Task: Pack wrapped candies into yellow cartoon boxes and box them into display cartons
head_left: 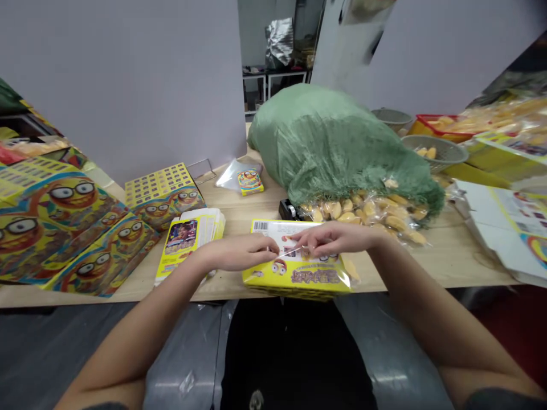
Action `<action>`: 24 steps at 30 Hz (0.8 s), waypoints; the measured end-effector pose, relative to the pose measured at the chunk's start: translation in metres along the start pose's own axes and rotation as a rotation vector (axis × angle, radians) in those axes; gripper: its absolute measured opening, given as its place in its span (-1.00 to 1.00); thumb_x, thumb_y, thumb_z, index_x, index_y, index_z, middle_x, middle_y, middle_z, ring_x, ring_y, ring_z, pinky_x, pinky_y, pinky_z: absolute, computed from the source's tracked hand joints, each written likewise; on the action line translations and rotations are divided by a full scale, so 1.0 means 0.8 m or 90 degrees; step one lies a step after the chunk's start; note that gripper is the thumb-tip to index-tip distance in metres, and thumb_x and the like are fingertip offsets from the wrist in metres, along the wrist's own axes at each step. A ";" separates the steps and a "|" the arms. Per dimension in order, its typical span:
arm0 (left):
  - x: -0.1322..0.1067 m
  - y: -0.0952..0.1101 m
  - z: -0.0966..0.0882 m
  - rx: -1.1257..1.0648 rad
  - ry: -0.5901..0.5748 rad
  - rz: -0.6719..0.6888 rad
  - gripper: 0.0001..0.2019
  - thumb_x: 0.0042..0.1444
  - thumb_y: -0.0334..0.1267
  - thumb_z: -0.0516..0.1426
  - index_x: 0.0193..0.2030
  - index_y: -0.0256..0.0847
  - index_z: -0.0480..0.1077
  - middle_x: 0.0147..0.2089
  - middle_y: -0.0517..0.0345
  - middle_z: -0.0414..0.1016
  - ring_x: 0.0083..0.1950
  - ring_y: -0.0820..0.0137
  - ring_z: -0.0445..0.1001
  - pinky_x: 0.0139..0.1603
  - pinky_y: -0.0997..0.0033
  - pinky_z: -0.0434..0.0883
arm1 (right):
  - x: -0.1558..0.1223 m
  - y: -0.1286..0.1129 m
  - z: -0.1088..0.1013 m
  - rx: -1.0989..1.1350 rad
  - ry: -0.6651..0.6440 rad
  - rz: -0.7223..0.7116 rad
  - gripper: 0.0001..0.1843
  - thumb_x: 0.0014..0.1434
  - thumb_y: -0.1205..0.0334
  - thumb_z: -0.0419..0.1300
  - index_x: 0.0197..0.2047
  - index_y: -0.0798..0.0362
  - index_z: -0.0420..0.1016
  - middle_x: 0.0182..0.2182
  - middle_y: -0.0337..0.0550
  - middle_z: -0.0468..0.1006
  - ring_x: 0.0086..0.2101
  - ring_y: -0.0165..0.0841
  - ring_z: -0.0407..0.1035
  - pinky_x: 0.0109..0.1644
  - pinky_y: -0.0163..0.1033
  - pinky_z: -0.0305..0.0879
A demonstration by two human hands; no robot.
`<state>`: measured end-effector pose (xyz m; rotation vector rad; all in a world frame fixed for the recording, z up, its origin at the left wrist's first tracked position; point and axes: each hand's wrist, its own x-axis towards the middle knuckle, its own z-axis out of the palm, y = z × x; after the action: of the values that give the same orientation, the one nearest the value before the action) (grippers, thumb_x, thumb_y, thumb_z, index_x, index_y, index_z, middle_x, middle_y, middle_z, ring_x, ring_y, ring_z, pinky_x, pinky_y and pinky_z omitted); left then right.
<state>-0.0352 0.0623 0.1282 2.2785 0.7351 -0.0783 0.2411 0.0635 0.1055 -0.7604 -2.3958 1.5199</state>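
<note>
A yellow printed display box (273, 277) lies at the table's front edge, in front of my body. Clear plastic wrap (344, 279) shines at its right side and along its top. My left hand (250, 252) comes in over the box's left part, its fingers together and pinching the wrap. From the right, my right hand (337, 238) rests low over the top, index finger reaching left and the others curled at the film. A bright taut edge of film runs between the fingertips. Just left of the box lies a stack of flattened yellow-and-white cartons (183, 242).
A big green sack (325, 136) spills individually wrapped yellow pieces (367, 210) behind the box. Stacked display boxes (68, 222) fill the left. A small packet (250, 181) lies behind. Grey baskets (436, 149), a red crate (440, 126) and an open carton (499, 228) stand right.
</note>
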 end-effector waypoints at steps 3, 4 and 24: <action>0.031 0.010 -0.002 -0.010 -0.001 0.089 -0.58 0.16 0.03 0.11 0.04 -0.19 0.41 0.00 -0.01 0.43 0.04 0.25 0.38 0.07 0.32 0.30 | 0.003 -0.019 -0.013 -0.090 -0.064 0.018 -0.79 0.21 0.11 0.15 -0.31 0.03 0.54 -0.19 -0.17 0.59 -0.03 -0.31 0.41 0.04 -0.21 0.29; 0.044 0.009 -0.004 -0.042 -0.040 0.122 -0.61 0.14 0.03 0.13 -0.02 -0.20 0.43 -0.03 0.00 0.43 0.02 0.27 0.39 0.04 0.35 0.32 | 0.002 -0.026 -0.013 -0.131 -0.064 0.032 -0.79 0.21 0.13 0.13 -0.30 0.04 0.54 -0.26 -0.17 0.58 -0.14 -0.34 0.44 -0.05 -0.24 0.31; 0.045 0.061 -0.042 0.281 -0.191 -0.128 -0.75 0.07 -0.05 0.18 -0.35 -0.20 0.50 -0.44 0.18 0.47 -0.48 0.47 0.26 -0.44 0.46 0.10 | -0.080 -0.009 0.059 -0.035 0.316 0.128 -0.73 0.18 -0.04 0.17 -0.36 -0.01 0.47 -0.08 -0.15 0.59 0.10 -0.18 0.35 0.18 -0.04 0.22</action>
<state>0.0152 0.0741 0.1742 2.5108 0.8443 -0.7238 0.2732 -0.0091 0.0970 -1.2526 -2.0420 1.1536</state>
